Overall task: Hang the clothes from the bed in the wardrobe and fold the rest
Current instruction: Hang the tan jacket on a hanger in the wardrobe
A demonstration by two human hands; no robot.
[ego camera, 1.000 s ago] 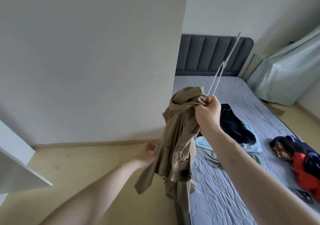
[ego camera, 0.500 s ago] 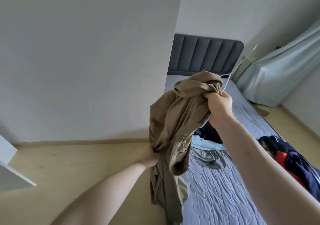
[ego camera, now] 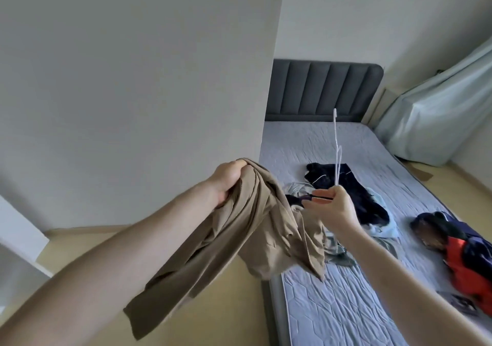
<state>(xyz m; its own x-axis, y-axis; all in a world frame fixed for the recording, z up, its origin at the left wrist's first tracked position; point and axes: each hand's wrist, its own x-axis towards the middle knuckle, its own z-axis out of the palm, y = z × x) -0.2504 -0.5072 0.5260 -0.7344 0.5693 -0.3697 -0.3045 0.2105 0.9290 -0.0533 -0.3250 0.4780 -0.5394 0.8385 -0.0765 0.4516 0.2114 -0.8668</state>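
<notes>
My left hand [ego camera: 226, 180] grips a bunched tan garment [ego camera: 255, 226] near its top, held up over the floor beside the bed; the cloth drapes down over my left forearm. My right hand [ego camera: 332, 207] holds a thin white wire hanger [ego camera: 336, 148] that points upward above the bed [ego camera: 332, 305]. On the grey quilted mattress lie a black garment [ego camera: 354, 188], a pale blue and grey-green heap [ego camera: 383, 228] partly hidden behind my right arm, and a navy and red jacket [ego camera: 463, 249] at the right.
A tall white panel [ego camera: 133, 92] rises on the left, in front of the dark grey headboard [ego camera: 324, 90]. A pale blue covered object [ego camera: 436, 122] leans by the far right wall. A white shelf edge [ego camera: 18, 236] juts in at far left over the yellow floor [ego camera: 226, 319].
The tan garment passed from my right hand to my left, which now lifts it higher. My right hand let go of the cloth and keeps only the hanger, now upright.
</notes>
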